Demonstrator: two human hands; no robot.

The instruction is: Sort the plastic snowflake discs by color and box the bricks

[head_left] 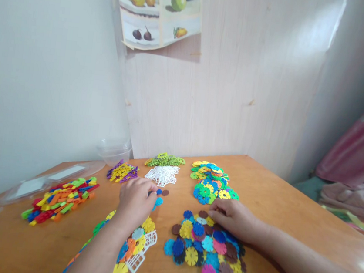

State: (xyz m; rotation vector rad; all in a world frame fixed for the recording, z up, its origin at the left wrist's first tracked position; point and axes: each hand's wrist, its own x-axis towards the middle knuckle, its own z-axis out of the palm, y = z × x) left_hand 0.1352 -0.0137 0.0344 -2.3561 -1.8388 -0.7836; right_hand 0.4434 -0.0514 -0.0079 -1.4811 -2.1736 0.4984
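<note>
My left hand point(135, 202) rests on the wooden table point(276, 200), fingers curled and pinched on small blue flower-shaped discs point(157, 201) at its fingertips. My right hand point(234, 219) lies over the near pile of coloured discs point(208, 253), fingers bent, fingertips touching a brown disc at the pile's top edge; what it grips, if anything, is hidden. A single brown disc point(165, 192) lies between the hands. Under my left forearm sit more discs and white grid pieces point(142, 250).
Sorted piles lie further back: coloured sticks point(59, 199) left, purple-yellow pieces point(122, 172), white lattice pieces point(162, 174), green pieces point(165, 160), green-blue discs point(211, 183). Clear plastic containers point(115, 148) stand by the wall. Pink cloth point(357, 152) lies right.
</note>
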